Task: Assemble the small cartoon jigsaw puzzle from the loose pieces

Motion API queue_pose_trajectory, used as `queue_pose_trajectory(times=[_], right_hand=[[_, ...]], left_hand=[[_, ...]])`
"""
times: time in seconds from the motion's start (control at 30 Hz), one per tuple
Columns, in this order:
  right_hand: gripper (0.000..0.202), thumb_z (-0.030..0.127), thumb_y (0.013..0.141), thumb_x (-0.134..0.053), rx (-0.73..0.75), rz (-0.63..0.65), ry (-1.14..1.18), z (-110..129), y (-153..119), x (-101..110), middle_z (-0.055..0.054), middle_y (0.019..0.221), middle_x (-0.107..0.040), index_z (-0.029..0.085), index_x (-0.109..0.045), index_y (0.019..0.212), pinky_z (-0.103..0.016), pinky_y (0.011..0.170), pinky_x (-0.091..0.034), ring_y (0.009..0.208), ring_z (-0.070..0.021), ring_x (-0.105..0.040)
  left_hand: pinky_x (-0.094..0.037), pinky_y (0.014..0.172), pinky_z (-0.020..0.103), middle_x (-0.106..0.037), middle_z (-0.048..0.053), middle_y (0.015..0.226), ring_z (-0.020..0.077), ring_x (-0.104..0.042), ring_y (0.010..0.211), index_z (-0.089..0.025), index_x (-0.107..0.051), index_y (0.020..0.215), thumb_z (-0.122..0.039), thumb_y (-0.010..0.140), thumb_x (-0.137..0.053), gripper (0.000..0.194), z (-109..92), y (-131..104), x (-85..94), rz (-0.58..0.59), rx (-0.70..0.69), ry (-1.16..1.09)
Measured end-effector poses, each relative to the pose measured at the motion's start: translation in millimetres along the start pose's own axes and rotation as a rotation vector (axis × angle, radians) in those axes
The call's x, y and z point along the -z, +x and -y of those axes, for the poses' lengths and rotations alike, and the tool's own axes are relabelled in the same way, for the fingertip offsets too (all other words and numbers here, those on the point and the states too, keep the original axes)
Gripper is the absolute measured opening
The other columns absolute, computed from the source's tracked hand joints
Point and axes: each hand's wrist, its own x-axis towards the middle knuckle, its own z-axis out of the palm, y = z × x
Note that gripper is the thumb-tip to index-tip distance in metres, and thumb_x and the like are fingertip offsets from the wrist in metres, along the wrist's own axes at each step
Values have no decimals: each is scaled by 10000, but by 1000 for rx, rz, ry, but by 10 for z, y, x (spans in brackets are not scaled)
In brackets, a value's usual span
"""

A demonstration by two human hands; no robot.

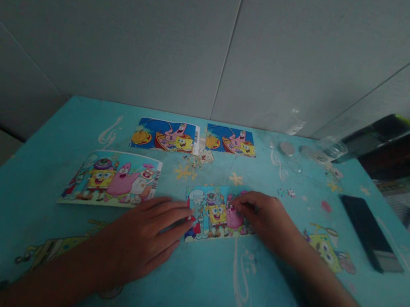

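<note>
In the middle of the table lies a small cartoon picture (217, 218), flat, with its right part hidden by my right hand. My left hand (156, 232) rests palm down with fingers stretched out, the fingertips touching the left edge of this picture. My right hand (263, 213) bends over the picture's upper right, thumb and forefinger pinched together. Whatever is between those fingers is too small or hidden to tell. A larger sheet with the same cartoon scene (121, 181) lies to the left, above my left hand.
Toward the wall lie a blue cartoon sheet (166, 135) and a smaller matching picture (233, 141). Tiny loose pieces (192, 162) lie below them, and more colourful bits (287, 192) sit right. Clear containers (332, 147) stand back right; a dark flat object (370, 233) lies right.
</note>
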Motion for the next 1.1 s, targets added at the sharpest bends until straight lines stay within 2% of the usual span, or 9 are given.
queue_pose_trajectory(times=[0.2, 0.33, 0.5, 0.6, 0.67, 0.8, 0.93, 1.0, 1.1], right_hand=[[174, 186, 975, -621, 71, -39, -134, -24, -12, -52, -39, 962, -783, 242, -786, 982, -314, 798, -506, 834, -190, -699], [169, 198, 983, -624, 66, -56, -183, 11, -39, -73, -51, 1024, -778, 239, -769, 1061, -345, 849, -510, 884, -205, -703], [164, 188, 986, -621, 65, -85, -242, 68, -67, -127, -54, 1025, -775, 241, -764, 1047, -371, 878, -496, 912, -217, -705], [160, 213, 1000, -608, 85, -151, -180, 80, -106, -111, -60, 1016, -778, 236, -763, 1033, -371, 875, -496, 914, -216, -701], [163, 259, 1011, -600, 61, -265, -83, 57, -150, -47, -57, 978, -773, 229, -759, 1025, -345, 820, -504, 863, -201, -685], [227, 364, 989, -614, -122, -601, -33, -128, -247, 190, -59, 906, -765, 213, -768, 1061, -331, 725, -493, 767, -199, -637], [310, 418, 957, -612, -296, -800, -87, -476, -307, 424, -70, 881, -774, 201, -782, 1100, -349, 702, -488, 696, -199, -627], [326, 425, 939, -616, -322, -806, -95, -640, -321, 497, -78, 890, -781, 192, -788, 1090, -354, 705, -495, 699, -204, -645], [327, 422, 921, -623, -342, -676, -132, -787, -336, 544, -81, 867, -781, 175, -795, 1050, -366, 725, -505, 733, -224, -678]], left_hand=[[-499, 1103, 494, -655, 124, 1351, 279, -571, 1312, -159, -654, 1342, -146, 1036, -498, 343, -2, 13, 9, -13, 4, -3], [-505, 1097, 499, -655, 127, 1355, 286, -571, 1318, -159, -654, 1343, -149, 1034, -508, 343, 5, 6, 9, -8, 2, 3], [-505, 1096, 502, -655, 125, 1359, 281, -583, 1298, -162, -662, 1327, -145, 1027, -511, 336, 9, -3, 3, -19, 3, -8], [-505, 1098, 492, -660, 128, 1351, 282, -591, 1293, -153, -670, 1316, -139, 1024, -518, 329, 6, 17, 11, -38, -9, -6], [-512, 1088, 488, -665, 132, 1340, 282, -598, 1279, -140, -670, 1314, -132, 1026, -510, 329, 4, 29, 17, -48, -17, 3], [-524, 1078, 482, -664, 129, 1348, 274, -601, 1279, -142, -661, 1335, -129, 1031, -498, 346, 14, 15, 5, -50, -13, -2], [-506, 1112, 480, -647, 114, 1395, 270, -586, 1317, -174, -645, 1378, -128, 1019, -509, 387, 42, -33, -33, -35, -7, -15], [-492, 1132, 470, -640, 102, 1412, 263, -585, 1324, -191, -637, 1399, -124, 1015, -513, 409, 56, -50, -43, -29, -6, -21], [-471, 1158, 450, -626, 86, 1440, 253, -579, 1335, -206, -623, 1424, -123, 1012, -515, 434, 73, -62, -40, -21, -15, -10]])
